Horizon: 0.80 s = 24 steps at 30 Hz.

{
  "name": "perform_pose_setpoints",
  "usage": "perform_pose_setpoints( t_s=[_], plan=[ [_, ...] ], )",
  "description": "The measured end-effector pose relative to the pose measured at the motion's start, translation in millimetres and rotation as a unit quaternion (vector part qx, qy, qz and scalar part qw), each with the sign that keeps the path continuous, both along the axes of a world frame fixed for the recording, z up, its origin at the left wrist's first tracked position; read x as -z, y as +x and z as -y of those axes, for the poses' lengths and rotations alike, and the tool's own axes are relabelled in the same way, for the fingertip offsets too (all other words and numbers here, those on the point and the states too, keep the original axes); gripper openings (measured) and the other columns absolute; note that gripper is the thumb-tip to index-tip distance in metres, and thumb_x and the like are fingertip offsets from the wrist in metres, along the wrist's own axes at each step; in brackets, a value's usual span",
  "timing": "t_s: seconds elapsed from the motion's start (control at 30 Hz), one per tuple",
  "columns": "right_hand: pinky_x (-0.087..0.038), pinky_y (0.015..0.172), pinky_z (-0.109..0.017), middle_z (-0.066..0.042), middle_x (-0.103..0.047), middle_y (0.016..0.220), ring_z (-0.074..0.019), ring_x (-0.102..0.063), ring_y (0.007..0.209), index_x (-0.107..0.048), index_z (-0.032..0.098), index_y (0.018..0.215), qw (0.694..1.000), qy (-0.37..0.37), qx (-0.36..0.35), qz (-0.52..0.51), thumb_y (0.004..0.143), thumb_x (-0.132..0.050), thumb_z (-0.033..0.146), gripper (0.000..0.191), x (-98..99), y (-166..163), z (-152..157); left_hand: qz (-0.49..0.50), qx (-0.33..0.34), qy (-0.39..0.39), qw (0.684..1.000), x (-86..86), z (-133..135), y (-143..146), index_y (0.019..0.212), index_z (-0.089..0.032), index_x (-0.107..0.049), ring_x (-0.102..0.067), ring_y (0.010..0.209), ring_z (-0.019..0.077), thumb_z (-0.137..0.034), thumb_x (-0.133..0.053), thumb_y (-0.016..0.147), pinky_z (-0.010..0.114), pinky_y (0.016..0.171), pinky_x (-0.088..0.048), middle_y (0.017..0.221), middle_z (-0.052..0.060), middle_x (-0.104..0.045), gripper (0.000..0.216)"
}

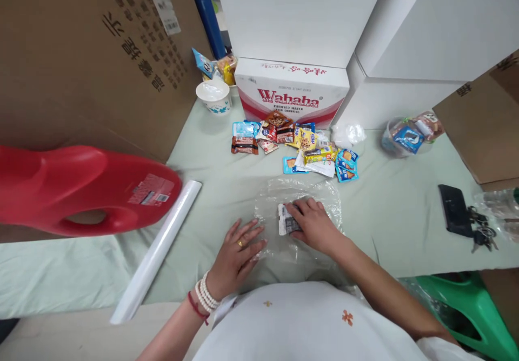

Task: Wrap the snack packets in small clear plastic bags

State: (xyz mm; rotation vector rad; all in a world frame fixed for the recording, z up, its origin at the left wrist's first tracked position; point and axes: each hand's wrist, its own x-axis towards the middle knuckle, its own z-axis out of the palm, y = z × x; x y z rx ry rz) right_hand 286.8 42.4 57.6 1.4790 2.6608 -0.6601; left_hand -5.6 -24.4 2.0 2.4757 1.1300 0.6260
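Note:
A thin sheet of clear plastic (pixel 270 199) lies spread on the cloth in front of me. On it rests a small dark packet with white printed ends (pixel 287 221), partly hidden by my right hand (pixel 312 223), whose fingers curl over its right side. My left hand (pixel 239 253), with a ring and bracelets on it, lies palm down and empty, fingers apart, at the sheet's left edge. Farther back is a pile of small wrapped snacks (pixel 308 142) in brown, yellow and blue, with a crumpled clump of clear plastic (pixel 347 134) to its right.
Behind the snacks stands a Wahaha water carton (pixel 292 93). A paper cup (pixel 214 97) and a clear tub of packets (pixel 405 136) flank it. On the left are a white roll (pixel 158 250) and a red plastic stool (pixel 101 188); a phone (pixel 454 209) and keys (pixel 483 231) lie right.

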Motion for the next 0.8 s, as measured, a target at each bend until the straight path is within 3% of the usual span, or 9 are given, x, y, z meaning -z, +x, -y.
perform_pose_setpoints(
  t_s=[0.13, 0.23, 0.3, 0.43, 0.5, 0.63, 0.73, 0.8],
  plan=[
    [-0.043, 0.109, -0.055, -0.017, -0.045, 0.157, -0.0352, -0.047, 0.133, -0.034, 0.025, 0.163, 0.997, -0.006, 0.009, -0.075, 0.096, -0.068, 0.041, 0.077, -6.8, 19.9, 8.4, 0.052, -0.058, -0.041, 0.996, -3.2, -7.2, 8.8, 0.119, -0.028, -0.072, -0.053, 0.143, 0.0236, -0.02, -0.05, 0.1, 0.055, 0.123, -0.034, 0.129, 0.006, -0.075, 0.03],
    [-0.042, 0.113, -0.054, -0.018, -0.046, 0.156, -0.0335, -0.045, 0.139, -0.026, 0.024, 0.165, 0.989, 0.014, -0.01, -0.148, 0.096, -0.065, 0.052, 0.084, -13.0, 45.7, 34.8, 0.084, -0.104, -0.071, 0.988, -1.1, -11.9, 17.1, 0.116, -0.026, -0.072, -0.06, 0.135, 0.0229, -0.024, -0.049, 0.102, 0.053, 0.122, -0.038, 0.118, 0.005, -0.078, 0.027],
    [-0.041, 0.113, -0.056, -0.019, -0.052, 0.151, -0.0353, -0.046, 0.138, -0.033, 0.022, 0.162, 0.989, 0.024, -0.026, -0.141, 0.092, -0.07, 0.056, 0.085, -7.5, 54.4, 56.0, 0.096, -0.129, -0.085, 0.983, 0.2, -13.9, 21.6, 0.113, -0.025, -0.072, -0.065, 0.129, 0.0221, -0.026, -0.049, 0.103, 0.052, 0.121, -0.039, 0.114, 0.005, -0.079, 0.025],
    [-0.051, 0.097, -0.047, -0.013, -0.072, 0.116, -0.0287, -0.061, 0.112, -0.065, 0.024, 0.134, 0.991, 0.03, 0.014, -0.13, 0.102, -0.051, 0.027, 0.035, 12.5, 54.0, 72.8, 0.11, -0.166, -0.1, 0.975, 2.0, -18.6, 27.7, 0.101, -0.024, -0.072, -0.07, 0.117, 0.0214, -0.032, -0.047, 0.104, 0.053, 0.12, -0.038, 0.107, 0.004, -0.08, 0.026],
    [-0.052, 0.088, -0.041, -0.01, -0.073, 0.101, -0.0249, -0.064, 0.097, -0.071, 0.024, 0.12, 0.984, 0.021, 0.066, -0.164, 0.104, -0.042, 0.023, 0.033, 16.1, 51.6, 59.0, 0.119, -0.181, -0.106, 0.971, 4.0, -24.5, 30.8, 0.092, -0.024, -0.071, -0.072, 0.109, 0.0211, -0.035, -0.047, 0.104, 0.053, 0.12, -0.039, 0.102, 0.004, -0.08, 0.029],
    [-0.05, 0.08, -0.032, -0.007, -0.071, 0.093, -0.0207, -0.065, 0.087, -0.071, 0.022, 0.104, 0.969, -0.021, 0.159, -0.189, 0.105, -0.042, 0.032, 0.031, 17.9, 45.3, 6.2, 0.117, -0.265, -0.113, 0.95, 7.8, -45.0, 36.5, 0.086, -0.022, -0.07, -0.07, 0.088, 0.0214, -0.041, -0.05, 0.1, 0.049, 0.106, -0.05, 0.089, 0.005, -0.076, 0.031],
    [-0.043, 0.07, -0.027, -0.003, -0.07, 0.083, -0.0188, -0.063, 0.077, -0.069, 0.021, 0.094, 0.967, -0.071, 0.209, -0.125, 0.101, -0.049, 0.032, 0.023, 26.1, 37.9, -22.1, 0.103, -0.396, -0.064, 0.91, -0.5, -55.5, 34.0, 0.095, -0.021, -0.069, -0.066, 0.095, 0.0263, -0.043, -0.06, 0.093, 0.046, 0.092, -0.055, 0.095, 0.008, -0.071, 0.024],
    [-0.038, 0.067, -0.026, -0.002, -0.07, 0.079, -0.0186, -0.063, 0.074, -0.067, 0.021, 0.093, 0.967, -0.075, 0.227, -0.085, 0.1, -0.052, 0.033, 0.021, 33.3, 32.9, -28.7, 0.112, -0.469, 0.013, 0.876, -13.5, -52.0, 30.2, 0.106, -0.02, -0.067, -0.063, 0.11, 0.0301, -0.039, -0.063, 0.091, 0.05, 0.096, -0.053, 0.107, 0.012, -0.068, 0.025]
  ],
)
